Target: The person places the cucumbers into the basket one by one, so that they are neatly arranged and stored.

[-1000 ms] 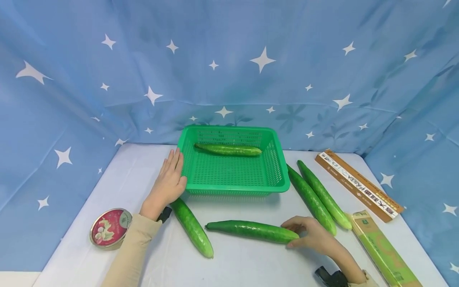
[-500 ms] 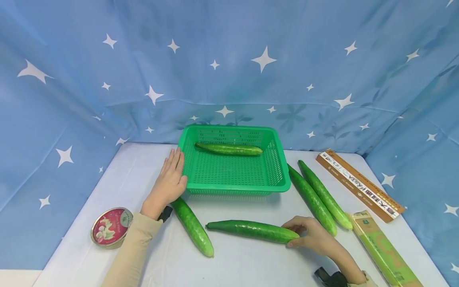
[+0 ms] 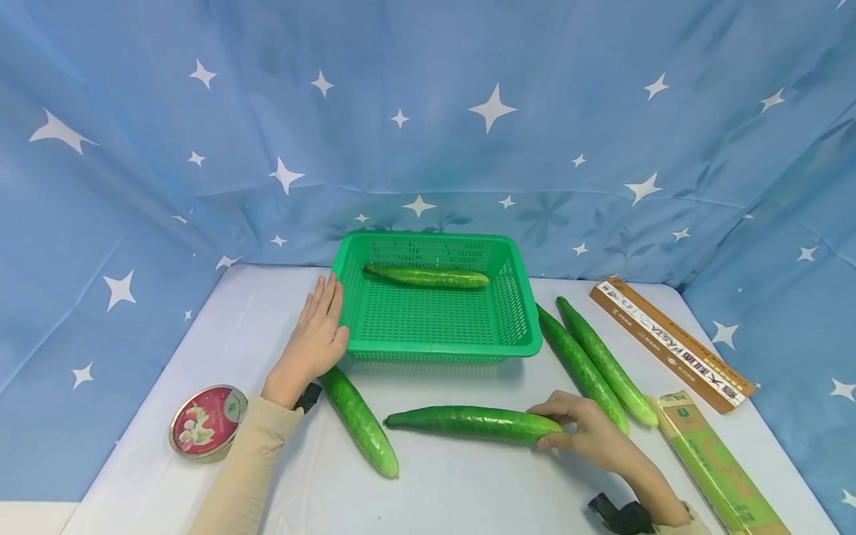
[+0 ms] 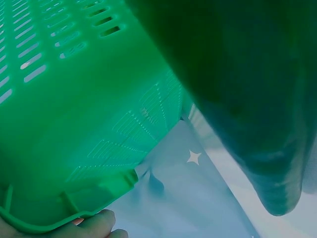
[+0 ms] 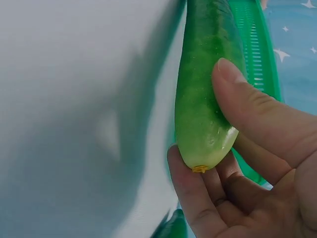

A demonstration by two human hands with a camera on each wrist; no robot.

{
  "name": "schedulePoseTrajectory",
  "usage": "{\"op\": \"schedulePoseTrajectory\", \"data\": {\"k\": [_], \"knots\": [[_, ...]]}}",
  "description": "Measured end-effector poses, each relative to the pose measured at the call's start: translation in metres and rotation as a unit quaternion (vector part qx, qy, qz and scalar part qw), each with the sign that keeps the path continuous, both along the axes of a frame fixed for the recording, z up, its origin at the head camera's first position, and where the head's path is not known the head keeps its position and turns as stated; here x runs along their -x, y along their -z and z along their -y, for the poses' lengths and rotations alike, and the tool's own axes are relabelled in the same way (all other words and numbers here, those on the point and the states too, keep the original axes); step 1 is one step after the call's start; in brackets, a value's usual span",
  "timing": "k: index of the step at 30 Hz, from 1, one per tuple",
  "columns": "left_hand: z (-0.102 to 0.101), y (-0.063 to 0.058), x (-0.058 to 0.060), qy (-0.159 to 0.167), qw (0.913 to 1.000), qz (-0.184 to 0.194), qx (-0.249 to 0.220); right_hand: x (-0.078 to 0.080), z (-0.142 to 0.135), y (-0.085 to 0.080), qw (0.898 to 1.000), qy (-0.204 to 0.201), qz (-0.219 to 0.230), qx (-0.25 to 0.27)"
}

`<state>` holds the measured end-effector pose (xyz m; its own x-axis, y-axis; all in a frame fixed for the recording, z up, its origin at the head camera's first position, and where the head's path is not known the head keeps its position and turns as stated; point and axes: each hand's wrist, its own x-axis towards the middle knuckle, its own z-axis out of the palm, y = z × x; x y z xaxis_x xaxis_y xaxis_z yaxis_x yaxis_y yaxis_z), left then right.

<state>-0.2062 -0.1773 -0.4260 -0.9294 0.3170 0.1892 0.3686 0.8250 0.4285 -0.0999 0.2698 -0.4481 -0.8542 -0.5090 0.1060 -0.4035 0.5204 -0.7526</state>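
Observation:
My left hand point(image 3: 316, 333) lies with straight fingers along the left side of the green plastic basket point(image 3: 435, 349). In the left wrist view its fingertips point(image 4: 101, 223) touch the basket's rim. One cucumber point(image 3: 428, 278) lies inside the basket along the back wall. With thumb and fingers my right hand point(image 3: 588, 431) pinches the pale right end of a cucumber point(image 3: 468, 422) in front of the basket. The right wrist view shows the thumb point(image 5: 247, 94) on one side of that cucumber point(image 5: 205, 99) and fingers beneath its tip. Another cucumber point(image 3: 361, 423) lies slanted below my left wrist.
Two cucumbers point(image 3: 585, 371) point(image 3: 608, 364) lie side by side right of the basket. Beyond them are a brown pasta box point(image 3: 669, 342) and a green-and-yellow packet point(image 3: 718, 461). A round red-lidded tin point(image 3: 206, 422) stands at left. A blue star-patterned curtain point(image 3: 428, 148) hangs behind the white table point(image 3: 455, 498).
My right hand has risen slightly, and the right end of the pinched cucumber has come up a little with it. The left hand and the basket have stayed in place.

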Motion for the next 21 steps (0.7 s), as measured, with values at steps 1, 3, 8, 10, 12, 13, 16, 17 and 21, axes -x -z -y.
{"op": "schedulePoseTrajectory", "data": {"k": [1, 3, 8, 10, 12, 13, 16, 17, 21], "knots": [[0.000, 0.000, 0.000, 0.000, 1.0000, -0.001, 0.000, 0.000, 0.000, -0.001, 1.000, -0.001, -0.003, 0.002], [0.000, 0.000, 0.000, -0.001, 1.0000, -0.002, 0.001, 0.000, 0.000, -0.004, 1.000, -0.003, -0.007, 0.003], [0.000, 0.000, 0.000, -0.002, 1.0000, -0.003, 0.001, 0.002, 0.000, -0.013, 1.000, -0.012, -0.009, 0.012], [0.000, 0.000, 0.000, -0.002, 1.0000, -0.003, 0.002, 0.002, 0.001, -0.017, 1.000, -0.017, -0.010, 0.016], [-0.001, -0.001, 0.000, -0.002, 1.0000, -0.003, 0.002, 0.003, 0.001, -0.021, 0.999, -0.023, -0.018, 0.018], [-0.001, -0.001, 0.000, -0.002, 1.0000, -0.003, 0.001, 0.004, 0.001, -0.024, 0.999, -0.025, -0.023, 0.018], [-0.001, -0.001, -0.001, -0.003, 1.0000, -0.002, 0.001, 0.005, 0.001, -0.032, 0.999, -0.029, -0.040, 0.014], [-0.001, -0.001, -0.001, -0.003, 1.0000, -0.001, 0.001, 0.006, 0.001, -0.036, 0.998, -0.028, -0.048, 0.012], [0.000, -0.001, 0.000, -0.002, 1.0000, -0.002, 0.000, 0.008, 0.002, -0.050, 0.997, -0.022, -0.073, 0.007]]}}
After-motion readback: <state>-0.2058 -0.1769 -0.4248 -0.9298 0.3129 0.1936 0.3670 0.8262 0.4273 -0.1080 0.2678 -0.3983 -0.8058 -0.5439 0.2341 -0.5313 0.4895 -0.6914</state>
